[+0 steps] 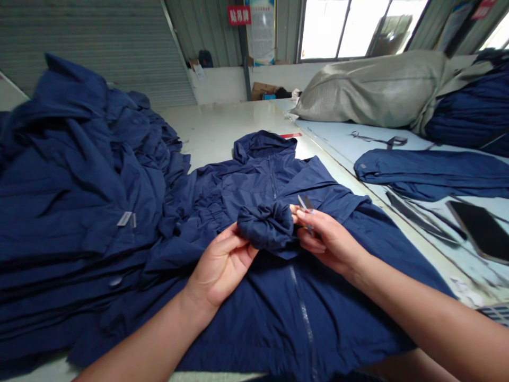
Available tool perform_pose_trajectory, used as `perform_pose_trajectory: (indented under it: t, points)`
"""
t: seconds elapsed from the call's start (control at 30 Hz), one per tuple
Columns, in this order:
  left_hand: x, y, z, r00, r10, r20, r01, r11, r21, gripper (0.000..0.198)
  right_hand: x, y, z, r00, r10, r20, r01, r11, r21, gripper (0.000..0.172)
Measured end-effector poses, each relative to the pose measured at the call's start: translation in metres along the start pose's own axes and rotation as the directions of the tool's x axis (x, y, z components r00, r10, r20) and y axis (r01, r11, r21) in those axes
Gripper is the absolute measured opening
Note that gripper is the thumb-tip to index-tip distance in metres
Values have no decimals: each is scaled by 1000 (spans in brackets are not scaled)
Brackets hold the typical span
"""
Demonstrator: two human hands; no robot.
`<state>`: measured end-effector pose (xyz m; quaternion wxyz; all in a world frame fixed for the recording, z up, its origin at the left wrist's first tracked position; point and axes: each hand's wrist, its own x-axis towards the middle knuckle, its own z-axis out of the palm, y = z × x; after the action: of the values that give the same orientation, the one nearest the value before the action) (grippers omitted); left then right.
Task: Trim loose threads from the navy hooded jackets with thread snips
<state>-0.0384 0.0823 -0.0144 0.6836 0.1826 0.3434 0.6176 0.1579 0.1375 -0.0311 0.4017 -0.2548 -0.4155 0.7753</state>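
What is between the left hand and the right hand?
In the head view, a gathered bunch of navy jacket fabric sits between the left hand and the right hand.

At the left edge of the white tabletop [214, 124] lies a tall, rumpled stack of navy jackets [79, 180], a grey label [124, 218] showing on the top one. Along the right runs a pale blue tabletop [342, 135] carrying a bulging grey woven sack [374, 90], more navy cloth [469, 114] beside it, a long navy bundle [433, 172], a black strap [379, 139] and a black phone [479, 231] near the right edge. Beyond stand a ribbed roller shutter [91, 48], a cardboard box [264, 90] and 2 bright windows [342, 29].
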Motion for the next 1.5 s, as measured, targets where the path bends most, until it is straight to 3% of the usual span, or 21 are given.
perform_pose_trajectory:
  t: [0.13,0.2,0.3,0.4,0.6,0.83,1.0,1.17,1.33,1.5]
  points:
    - [-2,-1,4,999,-14,50,14,1000,1,37,-2,-1,3,972,-183,-146,130,940,-316,64]
    - [-4,-2,7,995,-35,90,35,999,1,34,-1,1,5,970,-184,-159,109,913,-393,58]
    - [-6,-4,10,991,-45,123,45,999,2,29,4,5,4,981,-73,-177,9,940,-342,36]
    - [-7,-4,11,988,-42,147,42,999,4,27,7,7,0,985,20,-173,-65,963,-262,40]
    - [-8,-4,11,985,-39,170,40,999,-7,23,8,7,-3,988,54,-146,-86,971,-224,44]
    - [-4,-1,7,998,-24,60,28,998,-60,26,7,5,-4,991,64,-120,-81,987,-137,41]
    - [0,1,3,999,-28,26,30,995,-95,27,5,5,-8,985,172,26,-169,981,-95,43]
    - [0,-1,-2,997,-74,-19,75,996,39,14,4,6,-6,937,282,208,-272,959,-75,45]
    - [1,-1,0,997,-66,-36,69,995,74,18,1,5,-2,937,254,239,-258,966,-12,40]
    - [2,-3,6,981,-163,-105,175,978,116,34,-3,4,4,947,226,226,-224,974,-35,43]
